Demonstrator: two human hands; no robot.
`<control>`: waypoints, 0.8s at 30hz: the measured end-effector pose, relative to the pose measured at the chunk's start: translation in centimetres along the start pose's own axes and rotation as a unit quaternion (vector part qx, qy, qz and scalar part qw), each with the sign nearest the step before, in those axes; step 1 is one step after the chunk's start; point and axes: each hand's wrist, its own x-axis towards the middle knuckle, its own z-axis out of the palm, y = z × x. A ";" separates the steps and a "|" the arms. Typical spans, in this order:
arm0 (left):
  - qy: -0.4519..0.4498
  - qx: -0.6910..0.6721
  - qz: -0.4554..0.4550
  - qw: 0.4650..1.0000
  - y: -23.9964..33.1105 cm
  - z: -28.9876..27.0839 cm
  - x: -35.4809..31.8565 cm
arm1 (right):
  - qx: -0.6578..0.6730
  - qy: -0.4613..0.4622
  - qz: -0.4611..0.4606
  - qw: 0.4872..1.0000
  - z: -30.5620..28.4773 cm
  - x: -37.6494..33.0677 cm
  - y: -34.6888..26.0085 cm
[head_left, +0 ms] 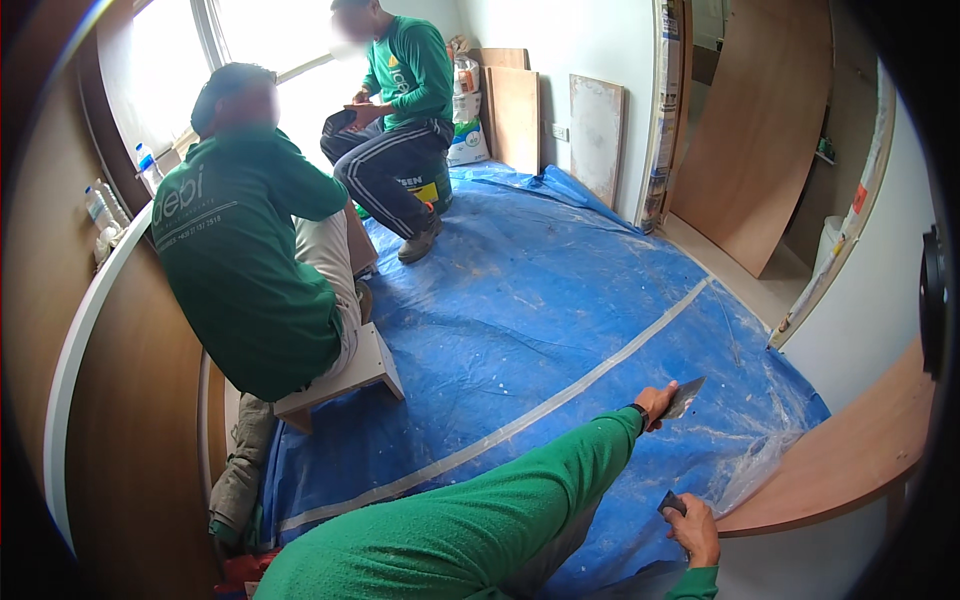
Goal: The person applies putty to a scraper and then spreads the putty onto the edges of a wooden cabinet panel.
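Note:
My left arm, in a green sleeve, reaches out over a blue tarp. At its end my left hand (655,403) is closed round a putty knife (685,398), its flat grey blade smeared with white and pointing away to the right. Nearer and lower, my right hand (697,532) grips a small dark flat tool (673,503) between thumb and fingers; its kind is not clear. Both hands are apart from each other, above the tarp (540,300), close to a curved-looking wooden panel (830,460) on the right.
One person (250,250) sits on a low white stool (350,375) at left; another person (410,90) sits on a bucket (430,180), holding a dark object. Boards (515,120) and bags lean at the back wall. A tall wooden panel (755,130) stands in the doorway. Water bottles (148,168) stand at left.

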 end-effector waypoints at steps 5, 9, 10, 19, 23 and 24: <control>-0.010 0.027 0.004 1.000 -0.5 -0.2 1.0 | -0.021 -0.011 0.004 1.000 0.2 0.6 0.1; -0.010 0.057 0.003 0.998 -1.7 -0.6 2.0 | -0.028 -0.024 0.002 0.999 0.5 1.0 -0.2; -0.014 0.059 -0.001 0.998 -1.5 -0.3 1.9 | -0.026 -0.022 0.004 0.999 0.4 1.0 0.0; -0.028 0.063 -0.004 0.998 -0.9 0.0 0.7 | -0.021 -0.016 0.003 1.000 0.5 0.7 0.4; -0.025 0.061 0.000 0.998 -1.0 -0.6 0.4 | -0.016 -0.014 0.002 1.000 1.1 0.6 -0.2; -0.024 0.061 0.001 0.998 -1.0 -0.9 0.3 | -0.016 -0.013 0.001 1.000 1.3 0.6 -0.4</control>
